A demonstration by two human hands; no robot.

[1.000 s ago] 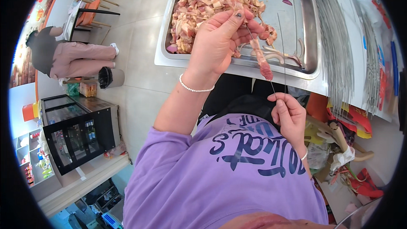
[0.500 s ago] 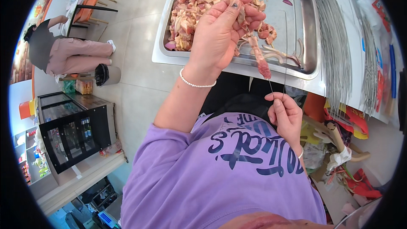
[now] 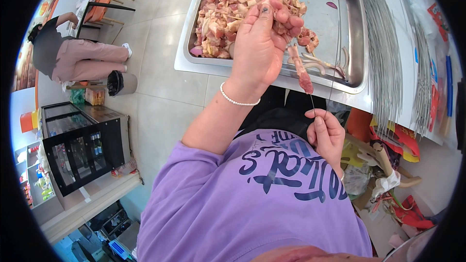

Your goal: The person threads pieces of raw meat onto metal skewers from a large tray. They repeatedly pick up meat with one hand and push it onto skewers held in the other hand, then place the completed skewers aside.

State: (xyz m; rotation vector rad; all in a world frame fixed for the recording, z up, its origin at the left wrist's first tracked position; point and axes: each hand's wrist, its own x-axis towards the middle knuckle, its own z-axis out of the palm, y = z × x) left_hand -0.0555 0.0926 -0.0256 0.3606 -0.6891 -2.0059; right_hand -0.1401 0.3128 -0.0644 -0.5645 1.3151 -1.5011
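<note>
Metal skewer (image 3: pixel 313 102) with meat (image 3: pixel 303 78) sits right of centre frame; my right hand (image 3: pixel 327 130) pinches its end, fingers closed, seemingly to steady it. My left hand (image 3: pixel 261 43) curls above; I can't tell its grip. Bare tray (image 3: pixel 321 25) leaves room, upper right, up to its edge.

Meat (image 3: pixel 223 12) in tray (image 3: pixel 319 22), skewers (image 3: pixel 382 53) right

tray (image 3: pixel 318 22): smooth shiny metal | skewer bundle (image 3: pixel 383 58): metal | meat (image 3: pixel 304 82): glossy | shirt (image 3: pixel 213 208): matt cloth
</note>
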